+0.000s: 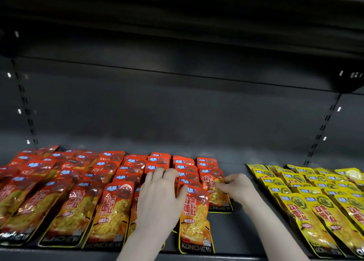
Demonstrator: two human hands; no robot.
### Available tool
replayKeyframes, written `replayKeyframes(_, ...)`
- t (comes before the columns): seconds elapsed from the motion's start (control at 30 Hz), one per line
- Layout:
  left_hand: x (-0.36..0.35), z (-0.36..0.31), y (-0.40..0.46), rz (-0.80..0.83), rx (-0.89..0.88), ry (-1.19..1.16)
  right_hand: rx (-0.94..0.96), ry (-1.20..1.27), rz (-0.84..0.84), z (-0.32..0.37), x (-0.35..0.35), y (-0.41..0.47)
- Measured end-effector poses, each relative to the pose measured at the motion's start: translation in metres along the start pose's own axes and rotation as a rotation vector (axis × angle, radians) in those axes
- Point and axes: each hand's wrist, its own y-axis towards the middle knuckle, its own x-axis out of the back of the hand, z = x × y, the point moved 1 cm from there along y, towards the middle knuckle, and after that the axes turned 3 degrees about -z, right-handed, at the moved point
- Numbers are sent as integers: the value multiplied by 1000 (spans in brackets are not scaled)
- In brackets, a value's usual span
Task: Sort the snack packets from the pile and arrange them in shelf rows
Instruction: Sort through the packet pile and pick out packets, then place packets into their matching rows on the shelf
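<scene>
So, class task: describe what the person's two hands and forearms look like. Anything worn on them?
Both are bare: the left hand and right hand show no gloves, rings, watches or bracelets. The forearms are uncovered to the frame's bottom edge; no sleeves or markings are visible.

Occlusions / cut-offs
Left hand covers pkts in a middle red row; red packets cut by left edge, yellow packets by right/btm edge. Both forearms clipped at btm. Small print unreadable, far pkts blurred.

1 head view — close above the shelf, facing forward and down.
</scene>
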Motion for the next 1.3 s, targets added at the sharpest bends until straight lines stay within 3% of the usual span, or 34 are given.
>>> replayKeyframes(0.2, 3, -6, 3, 31, -4, 12, 18, -177, -49, 3, 2, -1)
replayKeyframes(0.43, 8, -7, -11, 58, -25, 9, 114, -251, -284, -4, 12, -37)
replayKeyframes(0.77, 10, -19, -42, 69, -62, 39, 413, -573, -596, -58, 46, -96)
replayKeyframes(1.03, -11, -104, -59, 95, -139, 65, 508, -657, -796, -112, 133, -99)
replayKeyframes(1.3, -84, -266, -95, 112, -194, -4, 410, -680, -890, -234, 294, -95)
